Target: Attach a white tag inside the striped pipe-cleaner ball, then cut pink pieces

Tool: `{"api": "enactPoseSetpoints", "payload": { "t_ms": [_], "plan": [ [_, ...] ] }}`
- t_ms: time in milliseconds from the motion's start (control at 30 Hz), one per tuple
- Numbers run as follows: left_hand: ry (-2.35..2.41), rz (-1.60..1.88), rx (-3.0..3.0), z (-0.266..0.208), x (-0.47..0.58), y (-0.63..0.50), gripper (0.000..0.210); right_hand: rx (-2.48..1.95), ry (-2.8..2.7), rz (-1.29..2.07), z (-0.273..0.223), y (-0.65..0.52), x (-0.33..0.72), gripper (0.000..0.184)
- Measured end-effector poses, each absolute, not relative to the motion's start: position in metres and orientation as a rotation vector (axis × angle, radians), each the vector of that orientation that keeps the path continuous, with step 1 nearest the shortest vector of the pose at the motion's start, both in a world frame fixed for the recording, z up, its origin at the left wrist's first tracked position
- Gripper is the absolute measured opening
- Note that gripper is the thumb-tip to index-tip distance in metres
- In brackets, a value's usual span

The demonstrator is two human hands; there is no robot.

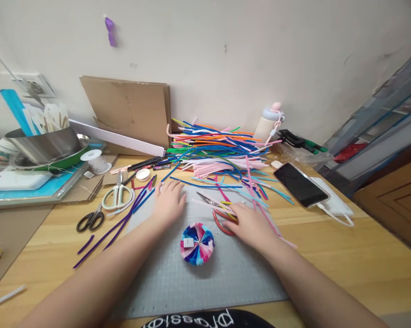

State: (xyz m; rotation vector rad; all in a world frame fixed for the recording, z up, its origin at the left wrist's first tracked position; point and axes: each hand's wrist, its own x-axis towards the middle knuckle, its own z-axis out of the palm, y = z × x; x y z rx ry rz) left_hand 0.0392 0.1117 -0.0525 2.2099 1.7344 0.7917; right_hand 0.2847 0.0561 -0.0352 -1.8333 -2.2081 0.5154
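My left hand (169,202) rests on the upper left of the grey cutting mat (178,287), its fingers stretched out and holding nothing. To the right, my right hand (251,223) is closed on a pair of red-handled scissors (221,223), whose metal blades point up and left. Pink and yellow pipe cleaners lie beside the scissors, partly under my fingers. Between my forearms sits a round, fuzzy disc (200,255) of pink, blue and white segments, with a small white tag on it. Neither hand touches the disc.
A pile of coloured pipe cleaners (222,150) lies at the back. Left of the mat are purple pipe cleaners (118,232), black-handled scissors (91,221), pale-handled scissors (118,196) and a spool (95,161). A phone (301,184) and bottle (268,123) stand right. Cardboard (126,114) leans behind.
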Motion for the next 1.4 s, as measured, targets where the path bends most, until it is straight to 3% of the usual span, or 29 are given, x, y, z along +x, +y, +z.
{"api": "enactPoseSetpoints", "payload": {
  "t_ms": [67,233,367,533,633,700,767,900,1000,1100,1233,1400],
  "plan": [
    [1.766,0.842,2.097,-0.051,0.046,0.112,0.028,-1.867,-2.213,0.542,-0.039,0.058,0.282,0.030],
    [1.742,1.007,1.719,-0.040,0.043,0.118,0.029,-1.848,-2.116,0.638,-0.039,0.062,0.283,0.019],
    [1.461,1.015,1.514,-0.022,0.056,0.105,0.038,-1.413,-1.735,1.350,-0.027,0.056,0.286,0.022],
    [0.793,0.937,0.962,0.011,0.084,0.077,0.039,-0.834,-1.351,1.870,-0.015,0.040,0.286,0.048],
    [0.662,0.916,0.781,0.022,0.094,0.072,0.038,-0.732,-1.273,2.023,-0.013,0.038,0.289,0.067],
    [0.685,0.893,0.730,0.021,0.099,0.073,0.035,-0.788,-1.211,2.024,-0.014,0.039,0.291,0.071],
    [0.771,0.893,0.740,0.015,0.105,0.077,0.029,-0.896,-1.169,1.982,-0.017,0.043,0.291,0.062],
    [0.899,0.878,0.861,0.000,0.120,0.084,0.025,-0.980,-1.158,1.811,-0.025,0.051,0.286,0.022],
    [0.947,0.906,0.898,-0.005,0.126,0.087,0.023,-0.924,-1.172,1.752,-0.030,0.055,0.283,0.015],
    [0.980,0.938,0.904,-0.007,0.125,0.091,0.023,-0.887,-1.147,1.826,-0.032,0.055,0.285,0.023],
    [0.959,0.907,0.881,-0.007,0.119,0.093,0.029,-0.736,-1.154,1.939,-0.032,0.053,0.291,0.054],
    [0.841,0.834,0.862,-0.002,0.118,0.091,0.037,-0.577,-1.204,2.133,-0.035,0.053,0.294,0.076]
  ]
}}
